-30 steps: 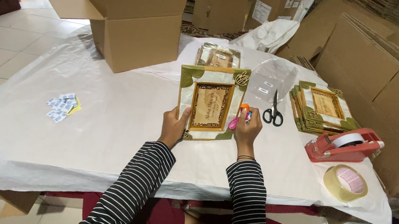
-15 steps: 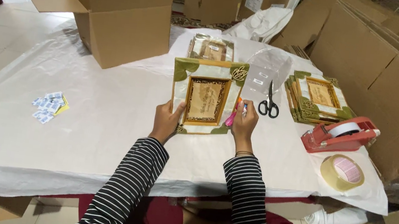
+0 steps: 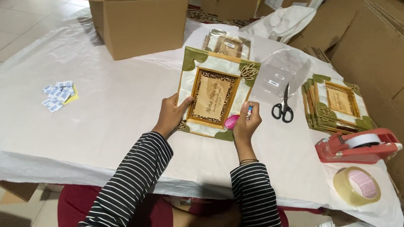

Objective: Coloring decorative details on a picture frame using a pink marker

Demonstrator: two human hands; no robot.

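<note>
I hold a decorated card point(image 3: 214, 93), cream with green corners and a brown framed panel, upright over the white-covered table point(image 3: 107, 116). My left hand point(image 3: 171, 114) grips its lower left edge. My right hand point(image 3: 246, 123) grips its lower right edge and also keeps a small pink object point(image 3: 232, 121) against the card. A second similar card point(image 3: 226, 43) lies flat behind it. Black-handled scissors point(image 3: 283, 108) rest just right of my right hand.
An open cardboard box point(image 3: 137, 9) stands at the back left. A stack of similar cards point(image 3: 337, 103), clear plastic sleeves point(image 3: 281, 72), a red tape dispenser point(image 3: 358, 145) and a tape roll point(image 3: 357, 186) lie to the right. Small blue-white packets point(image 3: 60, 94) lie left. Flattened cardboard point(image 3: 402, 78) leans right.
The card and both hands stay in much the same hold; the view has drifted slightly, so everything sits a little further left and higher in frame.
</note>
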